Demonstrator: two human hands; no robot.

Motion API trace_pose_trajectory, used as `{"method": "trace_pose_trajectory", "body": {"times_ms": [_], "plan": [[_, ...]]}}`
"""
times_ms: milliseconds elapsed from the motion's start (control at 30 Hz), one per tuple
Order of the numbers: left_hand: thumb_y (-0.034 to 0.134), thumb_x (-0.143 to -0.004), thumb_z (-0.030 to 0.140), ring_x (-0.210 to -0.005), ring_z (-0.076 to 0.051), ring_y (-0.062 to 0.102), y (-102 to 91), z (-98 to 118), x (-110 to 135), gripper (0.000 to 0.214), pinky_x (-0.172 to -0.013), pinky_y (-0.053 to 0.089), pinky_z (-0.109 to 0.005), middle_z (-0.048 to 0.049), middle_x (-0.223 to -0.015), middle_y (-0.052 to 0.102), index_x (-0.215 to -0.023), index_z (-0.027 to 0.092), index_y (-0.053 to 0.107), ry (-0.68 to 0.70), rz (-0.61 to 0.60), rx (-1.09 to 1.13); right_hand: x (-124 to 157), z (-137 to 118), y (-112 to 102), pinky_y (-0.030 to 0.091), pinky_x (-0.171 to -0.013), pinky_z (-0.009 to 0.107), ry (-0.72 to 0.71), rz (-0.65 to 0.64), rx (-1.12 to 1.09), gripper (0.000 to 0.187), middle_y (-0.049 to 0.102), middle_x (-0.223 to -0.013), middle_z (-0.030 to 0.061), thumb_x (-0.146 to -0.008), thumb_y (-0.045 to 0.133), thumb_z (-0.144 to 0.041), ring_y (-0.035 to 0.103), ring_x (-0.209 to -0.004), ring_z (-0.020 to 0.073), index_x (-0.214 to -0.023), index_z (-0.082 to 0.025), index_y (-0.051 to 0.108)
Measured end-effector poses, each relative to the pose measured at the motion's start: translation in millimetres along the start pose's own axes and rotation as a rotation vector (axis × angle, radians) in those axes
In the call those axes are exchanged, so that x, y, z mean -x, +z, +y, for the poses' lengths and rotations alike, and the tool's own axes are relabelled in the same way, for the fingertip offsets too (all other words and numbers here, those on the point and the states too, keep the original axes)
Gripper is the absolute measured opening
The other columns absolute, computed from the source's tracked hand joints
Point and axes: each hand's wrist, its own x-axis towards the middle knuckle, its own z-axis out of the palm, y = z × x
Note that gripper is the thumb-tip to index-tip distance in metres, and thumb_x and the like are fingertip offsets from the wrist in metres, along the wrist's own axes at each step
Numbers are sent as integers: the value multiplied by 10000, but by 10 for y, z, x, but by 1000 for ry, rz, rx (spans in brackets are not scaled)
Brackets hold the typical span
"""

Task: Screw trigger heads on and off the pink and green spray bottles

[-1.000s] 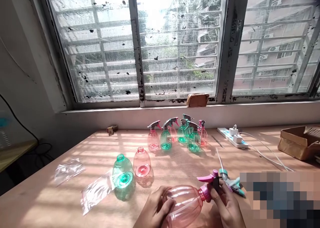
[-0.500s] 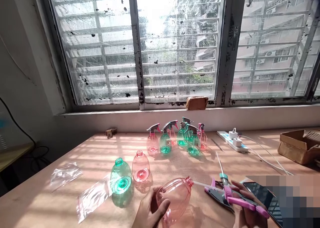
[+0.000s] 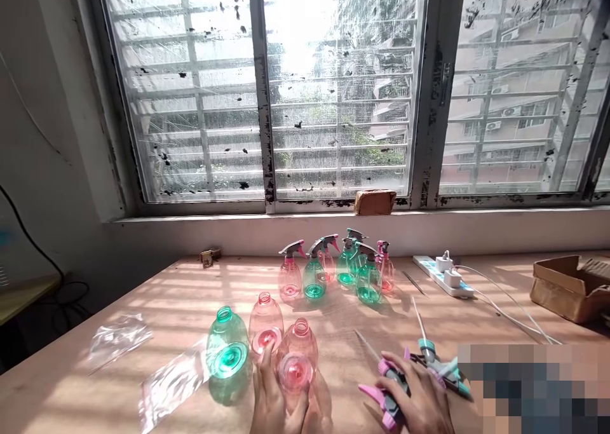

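Note:
My left hand (image 3: 274,403) is closed round a clear pink bottle (image 3: 296,358) with no cap, standing upright on the wooden table (image 3: 157,294). Just left of it stand another open pink bottle (image 3: 265,323) and an open green bottle (image 3: 227,352). My right hand (image 3: 419,399) lies over a pink spray-trigger head (image 3: 381,401) with a long dip tube (image 3: 366,345), pressing it to the table. A green spray head (image 3: 441,364) lies beside that hand.
Several finished pink and green spray bottles (image 3: 333,269) stand grouped near the window. Two clear plastic bags (image 3: 164,383) lie at the left. A power strip (image 3: 443,276) with white cables and a cardboard box (image 3: 569,284) sit at the right.
The pink spray head came off the pink bottle. My left hand stood the bottle upright beside the other open ones, and my right hand laid the head on the table.

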Motion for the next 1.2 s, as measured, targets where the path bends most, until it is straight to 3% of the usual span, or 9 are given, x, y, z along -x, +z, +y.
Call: {"method": "trace_pose_trajectory", "body": {"times_ms": [67,167,367,500,633,800,967,1067,1200], "plan": [[682,-917,196,-1559,-515,353,-76,17,-11,723,-1126,470,-758,-176,-1728,314,-1588,321,443,209,28,-102,46,53,86,483,-1031,574,-6,-121,43,188,770,-1350,80,-931,621,-323,698,-1196,412,-972,-335,804],[708,-918,152,-1612,-477,261,-166,87,-53,843,-1150,510,-665,-163,-1792,181,-1661,286,334,346,61,-197,123,114,226,486,-1077,557,9,-225,57,323,751,-1400,89,-942,574,-319,698,-1237,396,-1172,-303,800],[542,-1119,256,-1610,-284,347,-27,100,-150,460,-1231,465,-357,-123,-1750,348,-1567,166,498,915,-145,-281,226,87,426,411,-1185,588,31,-225,61,542,701,-1476,110,-953,593,-600,652,-1334,415,-1378,-291,725],[543,-1123,359,-1519,-278,507,164,-36,-105,674,-1199,498,-356,-160,-1636,527,-1694,143,256,751,-267,-213,212,106,461,393,-1166,668,46,-208,186,596,685,-1478,167,-1030,437,-625,655,-1323,451,-1281,-223,798],[657,-1067,339,-1496,-342,531,305,-120,0,950,-1168,529,-427,-213,-1626,521,-1730,175,-3,584,-296,-189,182,149,468,351,-1183,719,68,-138,300,582,722,-1419,184,-1071,372,-539,650,-1328,462,-1272,-212,809],[631,-1061,372,-1475,-415,541,332,-176,74,927,-1152,525,-533,-218,-1639,501,-1737,225,14,465,-270,-234,207,167,523,304,-1184,779,94,-69,261,419,761,-1357,166,-1054,444,-259,668,-1314,448,-1315,-243,771],[631,-1041,388,-1451,-434,561,317,-247,122,884,-1076,569,-498,-211,-1659,476,-1737,241,108,347,-190,-250,110,175,552,256,-1207,796,87,-49,124,460,695,-1462,165,-1026,554,-373,535,-1451,478,-1464,-287,662],[658,-1013,348,-1426,-434,586,339,-280,155,910,-1038,578,-485,-191,-1652,496,-1736,275,111,299,-146,-270,-290,76,469,339,-1198,738,25,-178,48,578,574,-1596,174,-1017,566,-506,444,-1520,478,-1543,-269,589],[721,-961,348,-1423,-456,581,362,-362,181,966,-1057,555,-519,-194,-1650,499,-1733,281,145,258,-117,-311,-1292,-253,316,313,-1263,621,107,-398,-57,644,357,-1745,138,-1082,446,-519,274,-1622,392,-1652,-221,421]]}}
